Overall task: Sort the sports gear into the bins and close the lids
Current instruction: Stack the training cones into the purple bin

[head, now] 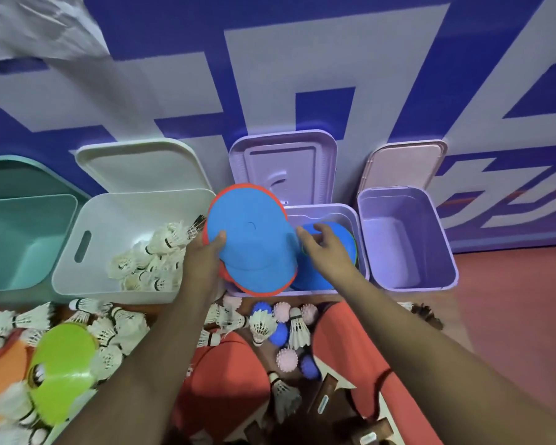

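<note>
My left hand (207, 252) grips a stack of flat discs (254, 242), blue on top with red edges showing, held tilted over the front left of the middle lavender bin (355, 216). My right hand (321, 244) reaches into that bin, fingers loosely curled over more blue discs (337, 232) lying inside; nothing is plainly held. The white bin (77, 252) to the left holds many shuttlecocks (154, 261). All lids stand open against the wall.
A teal bin (20, 239) at far left and a purple bin (405, 239) at right show no contents. On the floor lie loose shuttlecocks (109, 329), a green disc (61, 367), and blue and pink spiky balls (286, 358) between my knees.
</note>
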